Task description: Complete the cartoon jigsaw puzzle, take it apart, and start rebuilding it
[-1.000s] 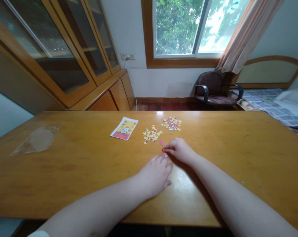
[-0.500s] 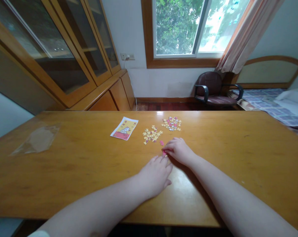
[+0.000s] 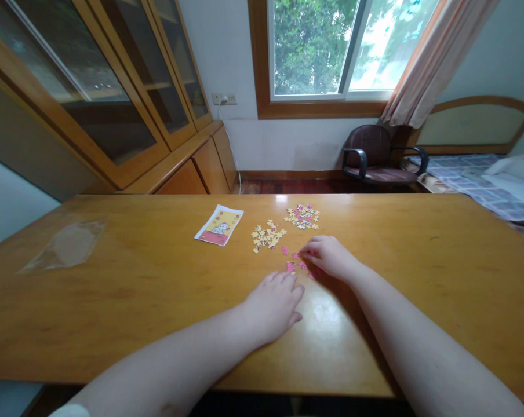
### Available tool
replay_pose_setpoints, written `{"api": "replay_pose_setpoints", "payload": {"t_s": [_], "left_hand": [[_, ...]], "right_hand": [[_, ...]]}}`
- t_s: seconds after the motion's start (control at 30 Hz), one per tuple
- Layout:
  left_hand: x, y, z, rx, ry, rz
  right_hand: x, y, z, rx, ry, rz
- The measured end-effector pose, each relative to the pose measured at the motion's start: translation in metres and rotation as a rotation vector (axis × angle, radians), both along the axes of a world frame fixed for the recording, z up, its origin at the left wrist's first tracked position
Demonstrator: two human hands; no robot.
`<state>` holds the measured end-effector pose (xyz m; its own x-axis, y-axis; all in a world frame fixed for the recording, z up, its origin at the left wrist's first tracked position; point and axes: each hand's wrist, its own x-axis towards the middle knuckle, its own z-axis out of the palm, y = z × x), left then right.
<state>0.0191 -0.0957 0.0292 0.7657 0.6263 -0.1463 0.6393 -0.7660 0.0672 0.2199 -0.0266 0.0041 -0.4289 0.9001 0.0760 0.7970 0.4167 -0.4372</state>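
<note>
My left hand (image 3: 274,302) lies palm down on the table with its fingers stretched out. Its fingertips reach the near edge of a small pink cluster of puzzle pieces (image 3: 290,266). To its right, my right hand (image 3: 329,256) has its fingers bunched together at the tabletop, closed on a pink puzzle piece (image 3: 313,253) that they partly cover. Loose around those fingers are more pink pieces, one of them a single piece (image 3: 284,250) on the left. Farther back are a pile of mostly yellow pieces (image 3: 267,236) and a mixed pile (image 3: 302,216) of pink, white and yellow ones.
A printed picture card (image 3: 219,225) lies left of the piles. Near the table's left side is a clear plastic bag (image 3: 66,246). Beyond the wooden table (image 3: 157,313) stand a glass-door cabinet (image 3: 157,156), an armchair (image 3: 370,153) and a bed (image 3: 475,179).
My right hand has moved a little right and away from my left fingertips, uncovering several pink pieces. My left hand has stayed almost in place.
</note>
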Motion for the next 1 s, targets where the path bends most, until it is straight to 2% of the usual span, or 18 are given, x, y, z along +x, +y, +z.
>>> {"api": "replay_pose_setpoints", "payload": {"t_s": [0.2, 0.27, 0.47, 0.6, 0.8, 1.0], "left_hand": [[-0.001, 0.001, -0.001, 0.033, -0.01, 0.007], [-0.002, 0.002, -0.001, 0.039, -0.011, 0.013], [-0.002, 0.004, 0.001, 0.034, -0.003, 0.063], [-0.001, 0.004, 0.004, 0.028, 0.014, 0.114], [-0.002, 0.005, -0.001, 0.04, -0.005, 0.152], [0.0, 0.005, 0.001, 0.059, 0.002, 0.171]], "right_hand": [[0.001, -0.003, -0.002, -0.072, 0.035, 0.125], [0.0, -0.004, -0.002, -0.078, 0.003, 0.112], [0.005, -0.002, 0.0, -0.092, -0.122, -0.044], [0.012, -0.002, 0.005, -0.145, -0.083, -0.093], [0.016, -0.002, 0.004, -0.22, 0.05, 0.02], [0.011, -0.001, -0.006, -0.219, 0.035, 0.002]]}}
